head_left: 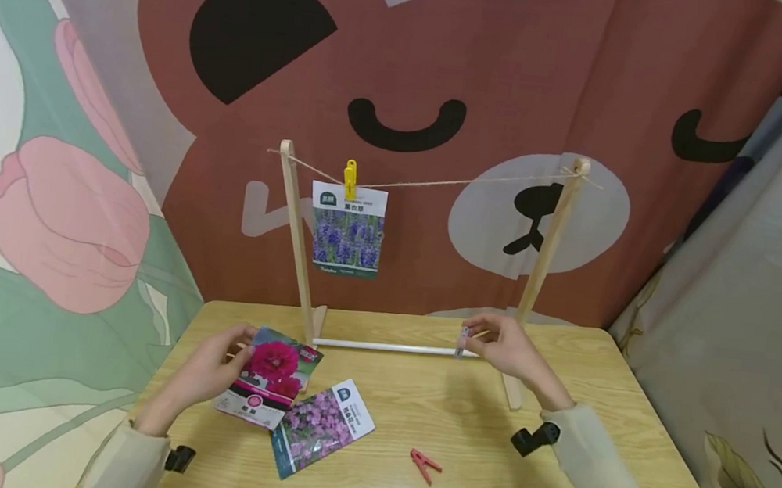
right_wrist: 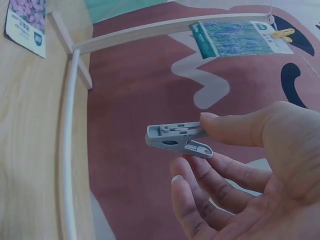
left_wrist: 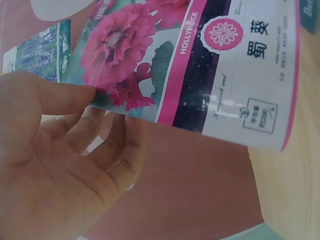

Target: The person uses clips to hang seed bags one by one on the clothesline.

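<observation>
My left hand (head_left: 213, 364) pinches the edge of a hollyhock seed packet (head_left: 274, 370) with a magenta flower, held above the table at the left. Between the thumb and fingers of my right hand (head_left: 504, 345) is a grey clothespin (right_wrist: 177, 137), near the right end of the white rod. A second seed packet (head_left: 322, 428) with pink-purple flowers lies on the table, its upper left partly behind the hollyhock packet. From the string hangs a lavender-pictured seed packet (head_left: 348, 232), clipped by a yellow clothespin (head_left: 350, 179). A red clothespin (head_left: 425, 465) lies on the tabletop.
A wooden frame stands at the back, with a left post (head_left: 299, 243), a right post (head_left: 550, 243) and a white rod (head_left: 388, 347) low between them. String (head_left: 432, 183) runs between the post tops. Behind the table (head_left: 483, 457) hangs a printed curtain (head_left: 522, 60).
</observation>
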Demonstrator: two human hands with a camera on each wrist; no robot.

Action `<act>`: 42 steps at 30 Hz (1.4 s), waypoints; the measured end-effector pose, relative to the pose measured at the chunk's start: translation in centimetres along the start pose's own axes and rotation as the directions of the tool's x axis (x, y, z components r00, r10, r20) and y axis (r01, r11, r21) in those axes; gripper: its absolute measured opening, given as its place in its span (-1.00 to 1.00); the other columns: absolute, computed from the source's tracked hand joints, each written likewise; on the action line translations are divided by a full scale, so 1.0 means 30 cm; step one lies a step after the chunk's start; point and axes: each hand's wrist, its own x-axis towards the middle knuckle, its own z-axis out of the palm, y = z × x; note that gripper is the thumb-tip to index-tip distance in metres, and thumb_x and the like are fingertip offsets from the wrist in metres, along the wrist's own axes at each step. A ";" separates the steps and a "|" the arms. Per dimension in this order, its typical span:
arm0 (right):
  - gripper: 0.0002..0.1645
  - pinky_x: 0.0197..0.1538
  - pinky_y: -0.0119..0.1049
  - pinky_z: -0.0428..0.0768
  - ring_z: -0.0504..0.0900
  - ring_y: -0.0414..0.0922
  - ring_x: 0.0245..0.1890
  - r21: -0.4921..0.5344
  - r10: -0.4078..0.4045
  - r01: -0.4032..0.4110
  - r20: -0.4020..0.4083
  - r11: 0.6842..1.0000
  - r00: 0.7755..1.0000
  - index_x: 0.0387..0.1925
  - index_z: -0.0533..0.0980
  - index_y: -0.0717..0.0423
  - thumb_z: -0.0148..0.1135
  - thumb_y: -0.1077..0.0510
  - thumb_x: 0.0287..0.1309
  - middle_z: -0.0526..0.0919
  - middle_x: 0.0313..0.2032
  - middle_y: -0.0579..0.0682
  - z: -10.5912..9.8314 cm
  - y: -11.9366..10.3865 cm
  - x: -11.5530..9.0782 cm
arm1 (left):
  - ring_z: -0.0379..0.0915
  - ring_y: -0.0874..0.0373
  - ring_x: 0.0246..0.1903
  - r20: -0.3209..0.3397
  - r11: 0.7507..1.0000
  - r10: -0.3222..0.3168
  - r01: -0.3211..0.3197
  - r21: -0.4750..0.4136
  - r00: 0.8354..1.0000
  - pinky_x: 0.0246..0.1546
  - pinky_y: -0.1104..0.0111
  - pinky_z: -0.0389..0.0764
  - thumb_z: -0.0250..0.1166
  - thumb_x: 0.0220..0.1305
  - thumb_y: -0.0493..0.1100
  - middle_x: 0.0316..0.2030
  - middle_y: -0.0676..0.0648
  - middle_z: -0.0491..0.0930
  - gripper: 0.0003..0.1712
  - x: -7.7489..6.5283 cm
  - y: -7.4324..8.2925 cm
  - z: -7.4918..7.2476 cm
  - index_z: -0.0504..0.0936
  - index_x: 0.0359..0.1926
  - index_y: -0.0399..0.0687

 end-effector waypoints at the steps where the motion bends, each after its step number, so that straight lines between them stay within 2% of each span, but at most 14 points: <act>1: -0.54 -0.07 -0.11 0.74 0.75 0.02 -0.06 0.003 0.000 0.000 0.003 1.000 1.000 0.25 0.60 0.18 0.39 0.06 0.45 0.72 0.04 0.16 -0.004 -0.008 -0.001 | 0.75 -0.14 -0.04 0.004 1.000 -0.005 0.005 -0.010 1.000 -0.10 0.05 0.79 0.22 0.52 -0.39 -0.03 -0.22 0.74 -0.79 0.000 0.010 -0.001 0.64 0.09 -0.22; 5: -0.58 -0.09 -0.14 0.72 0.75 0.05 -0.08 0.022 -0.008 0.008 0.014 1.000 1.000 0.20 0.60 0.18 0.40 0.07 0.44 0.72 0.03 0.17 -0.023 -0.039 -0.004 | 0.76 -0.17 -0.04 0.014 0.999 -0.019 0.019 -0.032 1.000 -0.09 0.02 0.79 0.22 0.55 -0.36 0.01 -0.27 0.74 -0.80 0.002 0.054 -0.004 0.64 0.10 -0.23; 12: -0.59 -0.06 -0.16 0.69 0.74 0.02 -0.09 0.042 -0.022 0.020 0.026 0.999 0.999 0.19 0.60 0.17 0.40 0.06 0.45 0.72 0.02 0.16 -0.056 -0.104 -0.012 | 0.74 -0.20 0.00 -0.001 0.999 -0.005 0.004 -0.033 1.000 -0.02 -0.06 0.78 0.22 0.58 -0.30 0.02 -0.27 0.75 -0.81 0.013 0.118 -0.002 0.66 0.09 -0.25; 16: -0.58 -0.05 -0.14 0.69 0.75 0.07 -0.05 0.036 -0.038 0.038 -0.007 0.999 0.999 0.18 0.61 0.15 0.43 0.05 0.42 0.74 0.02 0.15 -0.067 -0.124 -0.010 | 0.72 -0.17 0.02 -0.007 0.999 0.014 -0.015 -0.029 1.000 0.01 -0.07 0.77 0.21 0.61 -0.25 0.02 -0.23 0.75 -0.81 0.029 0.131 0.013 0.67 0.08 -0.21; 19: -0.60 -0.04 -0.16 0.70 0.75 0.03 -0.04 0.031 -0.041 0.042 -0.036 0.999 0.999 0.16 0.63 0.11 0.44 0.05 0.41 0.76 0.02 0.13 -0.075 -0.130 -0.008 | 0.72 -0.13 0.02 0.003 0.999 0.021 -0.021 -0.035 1.000 0.01 -0.05 0.77 0.21 0.62 -0.23 0.00 -0.19 0.75 -0.82 0.042 0.145 0.023 0.67 0.07 -0.16; 26: -0.60 0.03 -0.18 0.69 0.75 0.03 0.03 0.012 -0.072 0.073 -0.062 0.997 0.995 0.17 0.64 0.11 0.44 0.05 0.41 0.76 0.03 0.13 -0.098 -0.147 0.002 | 0.76 0.05 -0.16 0.011 0.998 0.019 -0.018 -0.066 1.000 -0.08 0.05 0.81 0.24 0.61 -0.17 -0.03 -0.16 0.75 -0.80 0.083 0.184 0.037 0.69 0.10 -0.12; 35: -0.54 0.08 -0.23 0.69 0.77 0.06 0.05 0.019 -0.099 0.100 -0.064 0.995 0.993 0.22 0.62 0.15 0.44 0.03 0.41 0.77 0.06 0.16 -0.140 -0.194 0.002 | 0.80 -0.04 -0.17 -0.094 0.988 0.028 -0.042 -0.149 0.995 -0.13 0.05 0.83 0.29 0.56 -0.22 -0.04 -0.25 0.78 -0.77 0.119 0.232 0.076 0.70 0.12 -0.20; 42: -0.50 -0.01 -0.31 0.72 0.78 0.03 0.01 0.020 -0.108 0.109 -0.069 0.994 0.992 0.26 0.61 0.11 0.45 0.01 0.40 0.77 0.06 0.14 -0.165 -0.225 0.007 | 0.81 -0.05 -0.17 -0.128 0.982 0.031 -0.054 -0.179 0.991 -0.07 0.00 0.82 0.32 0.54 -0.25 -0.08 -0.22 0.79 -0.79 0.146 0.255 0.101 0.72 0.09 -0.22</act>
